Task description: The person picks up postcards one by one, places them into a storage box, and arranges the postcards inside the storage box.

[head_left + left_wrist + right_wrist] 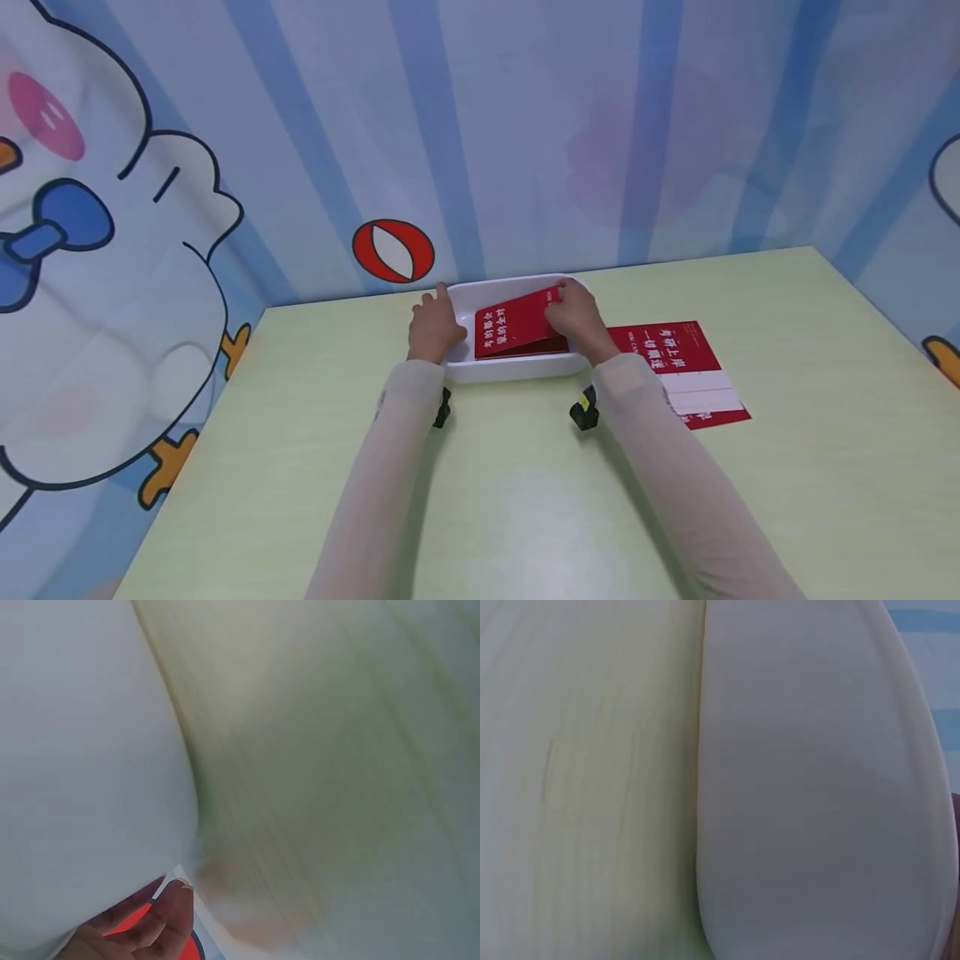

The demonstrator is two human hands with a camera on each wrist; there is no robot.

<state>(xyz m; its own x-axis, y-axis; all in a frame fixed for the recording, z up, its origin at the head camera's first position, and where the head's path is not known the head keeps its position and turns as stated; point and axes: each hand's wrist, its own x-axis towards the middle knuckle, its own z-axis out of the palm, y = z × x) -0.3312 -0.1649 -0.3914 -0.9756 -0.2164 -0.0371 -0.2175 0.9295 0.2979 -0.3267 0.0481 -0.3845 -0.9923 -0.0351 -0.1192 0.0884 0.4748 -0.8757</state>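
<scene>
A white rectangular plastic tray (517,369) sits at the back of the table. My left hand (432,327) grips its left end, thumb over the rim and fingers outside. In the left wrist view, the fingers (171,919) of that hand curl round the tray's end, and the tray wall (90,750) fills the left side. Inside the tray lies a red card with white characters (513,323), tilted up over a darker red piece (551,346). My right hand (576,318) pinches the card at its right end. The tray's side (817,780) fills much of the right wrist view.
Right of the tray, partly behind my right forearm, lie red printed sheets (686,346) with a white band (701,392). The pale yellow-green table (510,500) meets a blue striped cartoon backdrop (525,150) just behind the tray. Black wrist cameras (585,410) sit under both sleeves.
</scene>
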